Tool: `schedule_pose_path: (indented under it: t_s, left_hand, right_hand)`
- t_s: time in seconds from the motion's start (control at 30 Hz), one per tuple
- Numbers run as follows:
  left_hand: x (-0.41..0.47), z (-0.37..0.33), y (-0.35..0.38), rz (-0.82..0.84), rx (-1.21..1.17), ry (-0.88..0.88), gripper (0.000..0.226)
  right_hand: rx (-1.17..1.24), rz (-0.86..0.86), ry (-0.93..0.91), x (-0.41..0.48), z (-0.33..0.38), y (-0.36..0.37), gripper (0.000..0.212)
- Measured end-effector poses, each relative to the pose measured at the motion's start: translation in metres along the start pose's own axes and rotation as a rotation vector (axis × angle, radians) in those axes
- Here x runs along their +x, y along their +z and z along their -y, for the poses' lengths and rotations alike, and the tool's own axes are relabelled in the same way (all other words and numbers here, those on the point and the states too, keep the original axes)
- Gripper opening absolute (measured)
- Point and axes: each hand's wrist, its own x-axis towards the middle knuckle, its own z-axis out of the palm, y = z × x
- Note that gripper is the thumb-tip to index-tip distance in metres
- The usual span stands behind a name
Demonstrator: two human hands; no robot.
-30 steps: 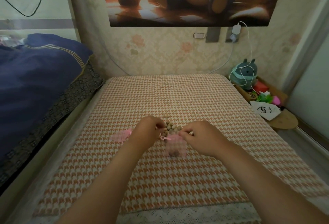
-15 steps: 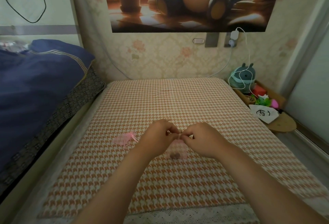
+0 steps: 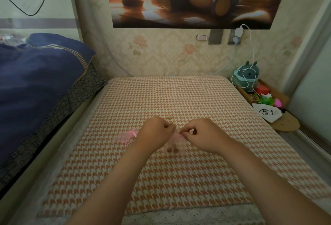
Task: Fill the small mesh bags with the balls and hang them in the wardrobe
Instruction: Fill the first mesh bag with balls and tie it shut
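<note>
Pinching the mesh bag (image 3: 176, 139) mouth, your left hand (image 3: 155, 133) and right hand (image 3: 206, 135) fingers (image 3: 189, 130) grasp it. Long axis runs to 6 o'clock, balls (image 3: 172, 150) lowest.

Houndstooth-covered bed (image 3: 179, 180), orange and white

1 pink mesh bag (image 3: 124, 136) lies flat left of centre; 1 small brown ball (image 3: 169, 117) sits nearby, farther toward the wall; lace edging (image 3: 197, 214) trims the near side.

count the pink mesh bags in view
2: first bag pinched between left hand and right hand; second bag flat on the mat, left of them.
</note>
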Motion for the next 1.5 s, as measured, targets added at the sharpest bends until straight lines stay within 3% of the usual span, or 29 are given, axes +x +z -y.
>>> schedule_pose_path:
  t_s: [0.13, 0.23, 0.53, 0.83, 1.0, 1.1, 1.17, 1.33, 1.5]
  left_hand:
    - [-0.001, 0.008, -0.010, -0.008, 0.021, -0.025, 0.030]
    - [-0.005, 0.012, -0.020, 0.024, 0.006, -0.057, 0.018]
    - [-0.002, 0.014, -0.025, 0.112, 0.045, -0.077, 0.022]
    - [0.001, 0.024, -0.023, 0.067, 0.041, -0.052, 0.024]
    - [-0.004, 0.024, -0.022, 0.068, -0.006, -0.031, 0.023]
    - [-0.005, 0.024, -0.022, 0.073, -0.022, -0.029, 0.025]
    - [-0.005, 0.024, -0.023, 0.078, -0.020, -0.030, 0.026]
    - [-0.009, 0.028, -0.026, 0.078, -0.040, -0.021, 0.028]
    - [-0.008, 0.036, -0.029, 0.025, -0.017, -0.048, 0.026]
  right_hand:
    - [0.065, -0.103, 0.023, 0.007, -0.001, 0.005, 0.022]
    - [-0.065, -0.100, 0.092, 0.016, -0.011, 0.015, 0.023]
    - [-0.255, -0.021, 0.149, 0.035, -0.022, 0.045, 0.028]
    - [-0.259, -0.062, 0.191, 0.041, -0.022, 0.053, 0.012]
    - [0.043, -0.245, 0.116, 0.038, -0.002, 0.035, 0.016]
    - [0.230, -0.251, -0.012, 0.031, 0.026, 0.027, 0.011]
    - [0.217, -0.204, -0.097, 0.024, 0.040, 0.027, 0.009]
    - [-0.119, -0.113, -0.205, 0.022, 0.044, 0.031, 0.020]
    - [-0.016, -0.165, -0.140, 0.028, 0.039, 0.030, 0.018]
